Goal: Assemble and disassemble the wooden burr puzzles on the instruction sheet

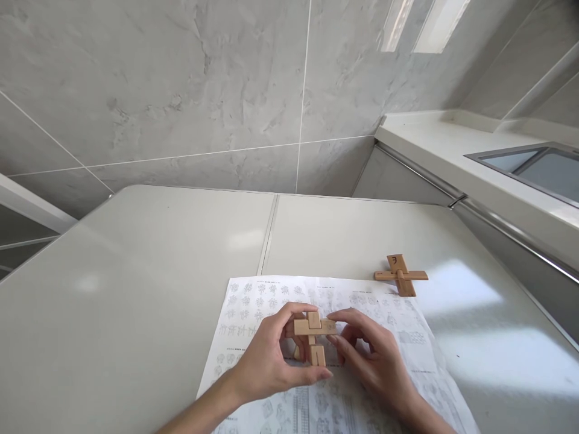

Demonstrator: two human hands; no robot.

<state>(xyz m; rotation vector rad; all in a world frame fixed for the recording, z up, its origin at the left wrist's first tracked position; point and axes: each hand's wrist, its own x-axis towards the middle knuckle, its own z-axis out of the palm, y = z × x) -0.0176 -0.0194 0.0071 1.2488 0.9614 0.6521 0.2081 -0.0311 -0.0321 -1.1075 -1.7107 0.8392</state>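
Observation:
Between my two hands is a wooden interlocking puzzle (308, 327), made of several light-brown notched sticks joined crosswise. My left hand (266, 355) is closed around its left side, the index finger at the top and the thumb under the lowest block. With thumb and index finger, my right hand (371, 349) pinches the right end of the crosswise stick. Dark pencil-like marks show on some faces. The back of the puzzle and the fingers behind it are hidden. Beneath both hands lies a printed paper sheet (244, 337) with rows of small line drawings.
A cross of joined wooden pieces (400, 275), one marked in black, sits at the sheet's upper right edge. The pale table (136, 289) has a seam across it. Behind it stands a grey tiled wall (181, 90); a white counter (434, 144) with a sink is at right.

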